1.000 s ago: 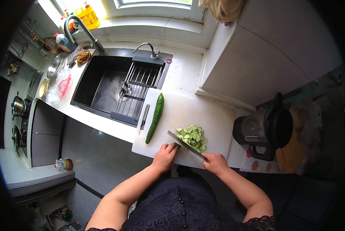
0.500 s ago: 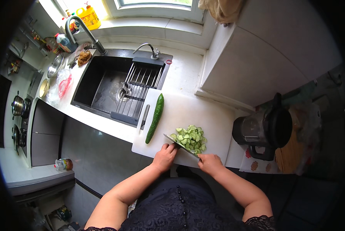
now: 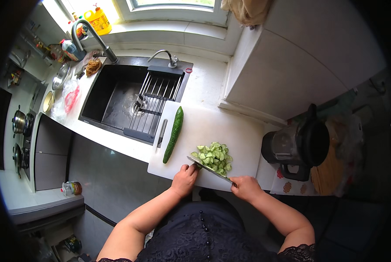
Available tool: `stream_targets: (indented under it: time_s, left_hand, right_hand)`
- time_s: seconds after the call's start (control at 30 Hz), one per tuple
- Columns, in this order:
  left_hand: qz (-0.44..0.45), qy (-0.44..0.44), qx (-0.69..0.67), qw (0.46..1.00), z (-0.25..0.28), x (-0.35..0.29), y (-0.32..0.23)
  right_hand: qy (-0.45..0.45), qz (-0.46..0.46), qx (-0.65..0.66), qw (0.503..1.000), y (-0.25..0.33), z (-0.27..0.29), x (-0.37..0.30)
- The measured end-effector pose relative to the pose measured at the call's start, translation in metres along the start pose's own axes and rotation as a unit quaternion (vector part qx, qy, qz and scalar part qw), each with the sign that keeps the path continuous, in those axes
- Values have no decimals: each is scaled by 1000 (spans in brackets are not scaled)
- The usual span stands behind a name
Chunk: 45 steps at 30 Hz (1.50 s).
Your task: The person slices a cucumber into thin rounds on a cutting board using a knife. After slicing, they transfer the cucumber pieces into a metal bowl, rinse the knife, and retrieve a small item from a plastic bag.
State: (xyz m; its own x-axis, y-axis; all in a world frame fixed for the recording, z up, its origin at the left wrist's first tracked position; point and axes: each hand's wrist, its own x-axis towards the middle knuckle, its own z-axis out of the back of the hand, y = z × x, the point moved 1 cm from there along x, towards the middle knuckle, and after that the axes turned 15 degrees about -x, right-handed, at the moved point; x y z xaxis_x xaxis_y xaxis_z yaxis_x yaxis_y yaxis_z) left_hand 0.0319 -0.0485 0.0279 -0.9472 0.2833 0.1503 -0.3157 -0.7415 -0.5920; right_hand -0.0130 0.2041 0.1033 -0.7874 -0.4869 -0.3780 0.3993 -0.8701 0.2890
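Right hand [image 3: 246, 188] grips long grey metal knife [image 3: 210, 169]; left hand [image 3: 185, 179] (grip: can't tell) close beside it; slip could cut.

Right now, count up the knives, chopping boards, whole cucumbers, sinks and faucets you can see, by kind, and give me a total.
Knife: 1
Chopping board: 1
Whole cucumber: 1
Sink: 1
Faucets: 2, a tall faucet and a slim faucet
Total: 6
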Motion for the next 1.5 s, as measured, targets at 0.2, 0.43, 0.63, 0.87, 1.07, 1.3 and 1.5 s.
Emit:
stream_targets:
  time_s: [0.2,0.43,0.63,0.87,1.07,1.3,1.5]
  left_hand:
    - [-8,0,7,1000,-3,-2,3]
    - [-34,-20,12,999,2,-1,2]
    - [-4,-22,-18,1000,-4,-3,4]
    - [-15,-26,-14,999,0,-1,2]
    - [-15,-29,-17,999,3,-2,3]
    - [-17,-38,-30,999,-5,-1,9]
    - [-24,-31,-28,999,-4,-2,9]
  right_hand:
    - [23,-24,-16,999,4,-24,16]
    - [20,-27,16,999,1,-35,22]
    - [-8,7,20,1000,1,-5,2]
    - [54,-15,-32,998,7,-12,10]
    - [10,-33,14,999,7,-40,25]
    - [16,-14,11,1000,8,-2,4]
    - [41,-13,-26,999,5,-6,3]
